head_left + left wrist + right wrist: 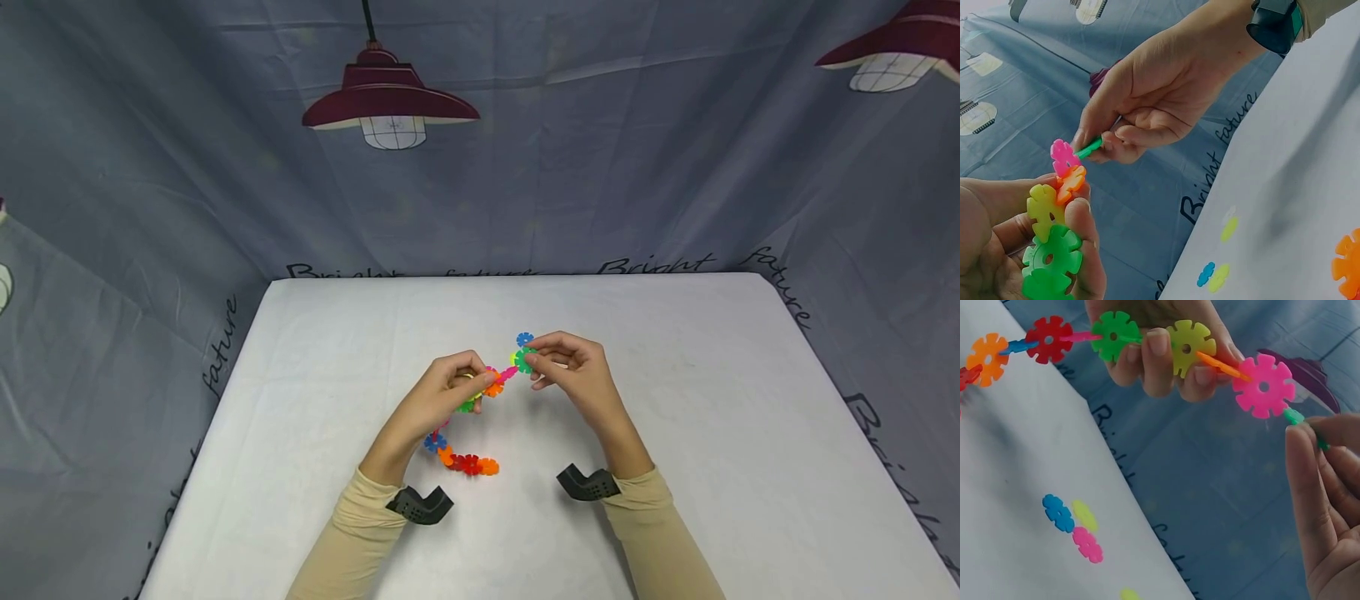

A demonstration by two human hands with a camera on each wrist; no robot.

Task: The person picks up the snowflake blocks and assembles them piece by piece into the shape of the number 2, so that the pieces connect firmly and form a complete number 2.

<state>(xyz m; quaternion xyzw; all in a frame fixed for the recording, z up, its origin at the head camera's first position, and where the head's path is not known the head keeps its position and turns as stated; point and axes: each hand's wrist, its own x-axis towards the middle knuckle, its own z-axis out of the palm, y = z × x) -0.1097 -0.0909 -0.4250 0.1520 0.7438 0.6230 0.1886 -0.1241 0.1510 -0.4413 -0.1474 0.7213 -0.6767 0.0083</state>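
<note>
A chain of slotted plastic flower discs runs from my left hand (442, 390) down to the table, ending there in red discs and an orange disc (489, 467). My left fingers hold the chain around the yellow disc (1186, 349) and orange disc (1071, 184), above the table. Beyond them a pink disc (1264, 386) sticks out toward my right hand (576, 367). Between right thumb and fingers I pinch a green disc (1295, 416), its edge at the pink disc's rim. Another green disc (1052, 256) of the chain lies against my left fingers.
Loose discs lie flat on the white table (750, 417): a blue one (1058, 513), a pink one (1087, 544) and a yellow one (1084, 515) close together, with another yellow disc (1129, 594) nearby. A grey printed curtain (570, 167) stands behind the table.
</note>
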